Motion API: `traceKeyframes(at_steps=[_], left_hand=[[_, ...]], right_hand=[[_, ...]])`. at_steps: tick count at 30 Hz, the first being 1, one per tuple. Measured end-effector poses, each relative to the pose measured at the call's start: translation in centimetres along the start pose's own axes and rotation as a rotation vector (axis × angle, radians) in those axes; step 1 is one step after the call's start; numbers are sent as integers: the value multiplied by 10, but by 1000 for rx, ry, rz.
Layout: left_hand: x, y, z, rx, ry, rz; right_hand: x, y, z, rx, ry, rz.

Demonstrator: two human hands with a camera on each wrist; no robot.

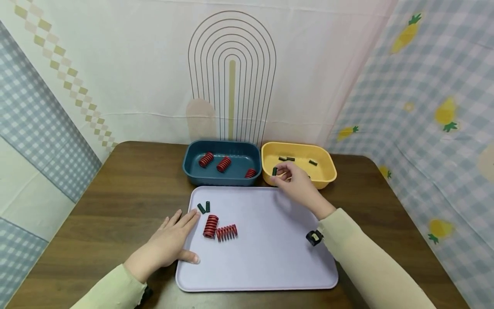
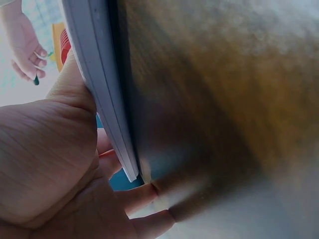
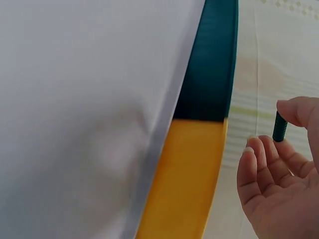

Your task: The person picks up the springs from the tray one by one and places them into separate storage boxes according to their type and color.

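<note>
Between the thumb and index finger of my right hand point(image 1: 295, 182) is a small dark green spring point(image 3: 280, 126), held up over the front left of the yellow bin point(image 1: 330, 168). My left hand point(image 1: 167, 241) rests at the left edge of the pale lavender tray point(image 1: 270, 257), its fingers spread and straight and its thumb over the rim. Close to its fingertips lie two small green springs point(image 1: 207, 207). Beside them on the tray are two larger red springs, one thick and upright-looking point(image 1: 210, 226), the other thinner and lying sideways point(image 1: 227, 232).
A dark blue bin point(image 1: 193, 175) with several red springs point(image 1: 224, 164) stands behind the tray, against the yellow bin's left side. Several green springs point(image 1: 313, 162) lie in the yellow bin. The brown wooden table point(image 1: 115, 206) ends at a cloth-covered wall point(image 1: 154, 86).
</note>
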State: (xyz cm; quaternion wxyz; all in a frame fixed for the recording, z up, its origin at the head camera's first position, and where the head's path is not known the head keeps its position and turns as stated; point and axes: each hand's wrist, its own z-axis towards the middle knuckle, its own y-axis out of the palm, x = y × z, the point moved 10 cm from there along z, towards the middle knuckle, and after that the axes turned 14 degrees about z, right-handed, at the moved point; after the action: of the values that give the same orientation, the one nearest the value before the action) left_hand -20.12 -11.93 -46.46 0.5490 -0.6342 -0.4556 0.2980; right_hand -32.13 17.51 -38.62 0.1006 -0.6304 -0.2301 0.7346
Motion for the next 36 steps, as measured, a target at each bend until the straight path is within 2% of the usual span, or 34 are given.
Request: traceKeyframes(at_steps=[10,14,26,36], left_hand=[[2,-3,-1,15,7,-9],[2,-4,-1,14,5,-11],[2,-4,0,21,4,-1],[1,-3,0,15,9,1]], right_hand=[[32,-47,4,150,79,-90],[43,-58,8,179,114,-104],[43,-60,12,181,113,-133],[38,-63,11,201,103,-106]])
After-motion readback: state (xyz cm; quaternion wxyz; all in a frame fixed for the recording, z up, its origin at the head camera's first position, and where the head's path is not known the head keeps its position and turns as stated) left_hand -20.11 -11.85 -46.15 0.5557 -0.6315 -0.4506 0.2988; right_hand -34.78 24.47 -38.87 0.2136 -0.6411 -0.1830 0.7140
